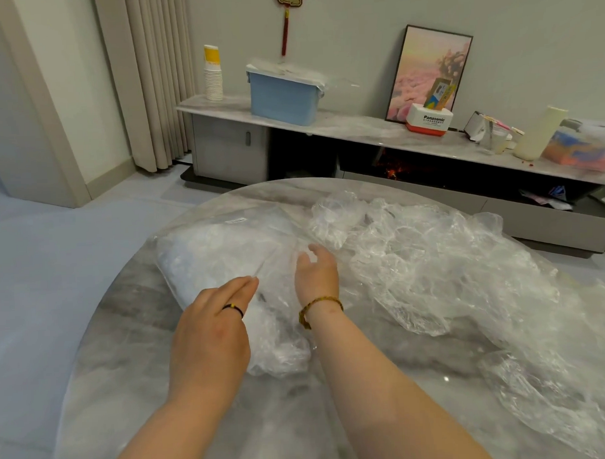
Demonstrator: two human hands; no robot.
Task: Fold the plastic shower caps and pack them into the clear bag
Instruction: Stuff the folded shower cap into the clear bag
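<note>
A clear bag (219,252) stuffed with white folded caps lies on the round marble table (127,355), its mouth toward me. My left hand (211,321) rests flat on the bag's near edge, fingers straight, a black ring on one finger. My right hand (316,270) sits at the bag's mouth with fingers loosely bent over the plastic; its grip on anything is hidden. A crumpled cap (281,353) lies between my wrists. A heap of loose clear shower caps (432,266) spreads to the right.
More crumpled caps (546,385) reach the table's right edge. Behind stands a low marble sideboard (359,124) with a blue tub (282,96), stacked paper cups (213,78), a framed picture (429,70) and a Panasonic box (427,122). Curtains hang at left.
</note>
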